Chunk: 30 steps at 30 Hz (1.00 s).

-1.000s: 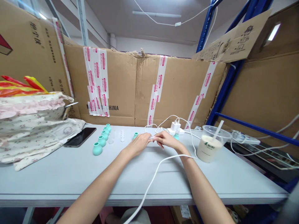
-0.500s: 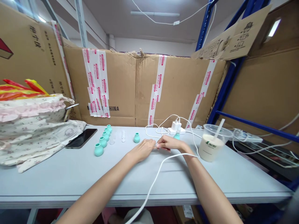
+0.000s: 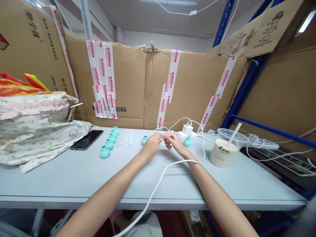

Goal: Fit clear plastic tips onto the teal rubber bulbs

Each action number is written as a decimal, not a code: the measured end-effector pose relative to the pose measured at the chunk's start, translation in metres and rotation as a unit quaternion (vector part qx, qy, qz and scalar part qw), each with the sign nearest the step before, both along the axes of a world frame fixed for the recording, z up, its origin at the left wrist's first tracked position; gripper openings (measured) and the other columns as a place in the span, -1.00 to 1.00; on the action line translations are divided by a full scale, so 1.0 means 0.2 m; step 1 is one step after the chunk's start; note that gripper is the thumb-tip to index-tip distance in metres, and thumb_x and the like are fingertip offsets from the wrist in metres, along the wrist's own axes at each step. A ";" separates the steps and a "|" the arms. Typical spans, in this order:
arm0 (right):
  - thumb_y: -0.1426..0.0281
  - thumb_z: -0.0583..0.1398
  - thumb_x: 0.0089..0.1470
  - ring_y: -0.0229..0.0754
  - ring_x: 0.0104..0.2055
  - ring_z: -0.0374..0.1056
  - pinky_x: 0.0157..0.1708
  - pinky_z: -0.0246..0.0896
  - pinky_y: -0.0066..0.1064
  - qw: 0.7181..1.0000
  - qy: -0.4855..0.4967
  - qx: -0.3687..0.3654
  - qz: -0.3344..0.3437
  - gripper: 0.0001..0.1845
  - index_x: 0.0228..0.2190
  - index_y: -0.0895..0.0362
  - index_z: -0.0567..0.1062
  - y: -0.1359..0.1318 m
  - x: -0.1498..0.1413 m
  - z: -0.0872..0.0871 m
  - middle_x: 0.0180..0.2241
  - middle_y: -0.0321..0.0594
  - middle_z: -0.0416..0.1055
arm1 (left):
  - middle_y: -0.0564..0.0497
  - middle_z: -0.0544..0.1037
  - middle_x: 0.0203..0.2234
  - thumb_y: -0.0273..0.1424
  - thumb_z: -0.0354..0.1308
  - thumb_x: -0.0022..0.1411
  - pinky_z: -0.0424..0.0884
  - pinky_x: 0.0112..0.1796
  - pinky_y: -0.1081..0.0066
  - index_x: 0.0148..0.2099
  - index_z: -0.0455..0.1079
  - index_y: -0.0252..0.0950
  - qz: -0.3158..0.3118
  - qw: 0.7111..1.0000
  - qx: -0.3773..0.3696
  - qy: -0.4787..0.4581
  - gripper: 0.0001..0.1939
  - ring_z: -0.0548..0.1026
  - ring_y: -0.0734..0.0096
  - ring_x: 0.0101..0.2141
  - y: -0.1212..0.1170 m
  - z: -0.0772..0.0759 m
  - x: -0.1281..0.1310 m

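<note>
My left hand (image 3: 151, 144) and my right hand (image 3: 173, 141) meet fingertip to fingertip over the middle of the grey table (image 3: 74, 177), pinched together on a small clear piece (image 3: 161, 136) that is too small to name. A teal silicone cup (image 3: 144, 140) stands just left of my left hand, partly hidden by it. Another teal cup (image 3: 187, 142) stands right of my right hand. A row of several teal cups (image 3: 110, 143) runs further left, with small clear parts (image 3: 130, 139) beside it.
A white cable (image 3: 158, 184) crosses my right wrist and drops off the front edge. A white charger (image 3: 187, 129) sits at the back. A lidded drink cup with straw (image 3: 223, 153) stands right, a black phone (image 3: 86, 139) and floral fabric (image 3: 32, 131) left. Cardboard walls (image 3: 148, 92) ring the table.
Both hands have moved a little away from me toward the cardboard, staying pinched together. The left hand now partly covers the lone teal cup. The camera tilted slightly.
</note>
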State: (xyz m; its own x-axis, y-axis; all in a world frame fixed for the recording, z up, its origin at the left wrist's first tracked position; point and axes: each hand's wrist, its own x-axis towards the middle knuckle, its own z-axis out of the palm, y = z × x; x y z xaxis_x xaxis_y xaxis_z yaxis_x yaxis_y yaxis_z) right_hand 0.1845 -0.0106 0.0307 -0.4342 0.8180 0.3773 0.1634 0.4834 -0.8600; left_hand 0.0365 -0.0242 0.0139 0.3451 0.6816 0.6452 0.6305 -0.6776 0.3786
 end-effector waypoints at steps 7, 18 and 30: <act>-0.05 -0.08 0.06 -0.37 -0.61 -0.13 -0.62 -0.16 -0.46 0.986 -0.010 0.107 -0.125 -0.43 -0.70 0.13 0.05 0.02 -0.04 -0.08 -0.69 -0.36 -0.08 | -0.08 0.42 -0.28 -0.35 -0.23 0.31 0.28 -0.23 0.36 -0.17 0.22 -0.32 -0.011 1.000 -0.017 -0.017 -0.76 0.39 0.32 -0.25 -0.03 0.00 0.01; -0.02 -0.12 0.08 -0.37 -0.61 -0.12 -0.57 -0.17 -0.45 0.990 -0.137 0.018 0.021 -0.45 -0.69 0.13 0.08 -0.02 0.04 0.02 -0.68 -0.37 -0.05 | -0.03 0.39 -0.40 -0.31 -0.23 0.31 0.25 -0.36 0.40 -0.28 0.17 -0.30 -0.036 0.993 -0.040 0.102 -0.77 0.37 0.34 -0.37 -0.02 0.04 -0.06; -0.01 -0.05 0.06 -0.36 -0.56 -0.18 -0.56 -0.24 -0.46 0.982 -0.178 0.006 0.058 -0.48 -0.65 0.14 0.10 -0.01 0.08 0.03 -0.62 -0.38 -0.10 | -0.03 0.40 -0.40 -0.36 -0.18 0.30 0.25 -0.33 0.40 -0.27 0.20 -0.31 -0.047 0.988 -0.051 0.137 -0.82 0.38 0.36 -0.38 -0.04 0.04 -0.06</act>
State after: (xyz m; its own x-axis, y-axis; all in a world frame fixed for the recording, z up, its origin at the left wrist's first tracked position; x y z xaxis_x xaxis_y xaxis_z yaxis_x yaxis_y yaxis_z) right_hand 0.1999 -0.0129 0.0363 -0.6311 0.7514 0.1929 0.3960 0.5258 -0.7528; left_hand 0.0236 -0.0330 0.0221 0.5619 0.6953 0.4482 0.6550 -0.7049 0.2723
